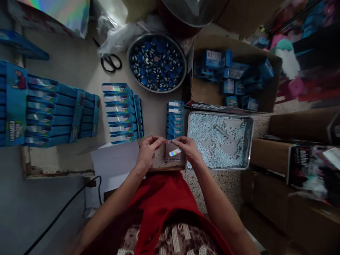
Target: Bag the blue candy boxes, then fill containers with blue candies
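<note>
My left hand (148,150) and my right hand (189,148) meet over the front edge of the table, thumbs and fingertips pinched. Between the fingertips is a small thin pinkish piece (166,141), too small to name. Just below my right fingers shows a shiny rainbow strip (175,152); whether it is held or lies on the small digital scale (174,159) beneath, I cannot tell. Right behind my fingertips stands a short row of small blue boxes (175,118). The nearer ones show round blue caps, the farther ones shiny strips.
A metal bowl of blue caps (132,71) stands behind. On the right are a metal tray (251,141) of pale pellets with a clear tube and a cardboard carton (207,94) of blue boxes. Leftward are stacked blue boxes (120,113), black scissors (111,63) and white paper (114,166).
</note>
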`<state>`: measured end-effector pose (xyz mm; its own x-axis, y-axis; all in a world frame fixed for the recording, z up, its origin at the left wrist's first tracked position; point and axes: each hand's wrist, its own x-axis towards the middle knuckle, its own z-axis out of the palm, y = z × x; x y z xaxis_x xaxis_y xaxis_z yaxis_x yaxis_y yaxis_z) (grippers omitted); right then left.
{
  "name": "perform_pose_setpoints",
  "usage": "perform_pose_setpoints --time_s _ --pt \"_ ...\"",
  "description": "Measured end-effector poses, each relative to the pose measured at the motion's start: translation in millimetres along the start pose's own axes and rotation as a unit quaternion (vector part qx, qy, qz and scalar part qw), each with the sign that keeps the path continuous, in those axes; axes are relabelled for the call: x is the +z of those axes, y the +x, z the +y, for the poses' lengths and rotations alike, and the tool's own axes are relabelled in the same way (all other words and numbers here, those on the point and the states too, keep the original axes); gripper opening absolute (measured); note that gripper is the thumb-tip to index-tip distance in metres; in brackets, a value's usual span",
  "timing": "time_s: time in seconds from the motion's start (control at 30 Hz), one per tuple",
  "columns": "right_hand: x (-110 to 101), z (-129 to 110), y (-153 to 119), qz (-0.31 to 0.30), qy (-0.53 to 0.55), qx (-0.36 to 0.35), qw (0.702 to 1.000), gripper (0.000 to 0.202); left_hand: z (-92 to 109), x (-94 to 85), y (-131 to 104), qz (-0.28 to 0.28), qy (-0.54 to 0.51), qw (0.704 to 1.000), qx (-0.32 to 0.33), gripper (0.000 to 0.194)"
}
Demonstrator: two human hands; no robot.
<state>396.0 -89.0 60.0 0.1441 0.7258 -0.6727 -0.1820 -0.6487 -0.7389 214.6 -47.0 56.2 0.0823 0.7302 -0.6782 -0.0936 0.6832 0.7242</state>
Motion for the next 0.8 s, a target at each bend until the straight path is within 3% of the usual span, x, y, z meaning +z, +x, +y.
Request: perform_pose_setpoints --time_s 0.1,0.23,0.43,0.6,0.8 --pt "-2.8 -4.9 11.4 0.069 -0.078 -0.039 0.994 0.034 -5.5 7.3 16.7 0.028 0.061 0.997 0.042 0.034" --pt "-9.7 -23.3 40.0 0.163 -0.275 -0.114 0.941 0.031 -1.1 26.0 55.7 0.048 0.161 0.98 0.105 0.031" --pt "-13.4 -47.8 86.8 0.2 -0.43 -0.091 0.875 0.028 12.0 46.5 107.8 0.081 0.23 0.955 0.169 0.027" --pt "-9.4 -54.7 99.0 0.199 -0.484 -0.079 0.848 0.027 11.3 48.2 114.6 0.096 0.241 0.952 0.164 0.025" --pt "-7.6 -55.9 101.0 0.191 -0.502 -0.074 0.84 0.026 8.5 46.1 112.0 0.1 0.222 0.957 0.16 0.023"
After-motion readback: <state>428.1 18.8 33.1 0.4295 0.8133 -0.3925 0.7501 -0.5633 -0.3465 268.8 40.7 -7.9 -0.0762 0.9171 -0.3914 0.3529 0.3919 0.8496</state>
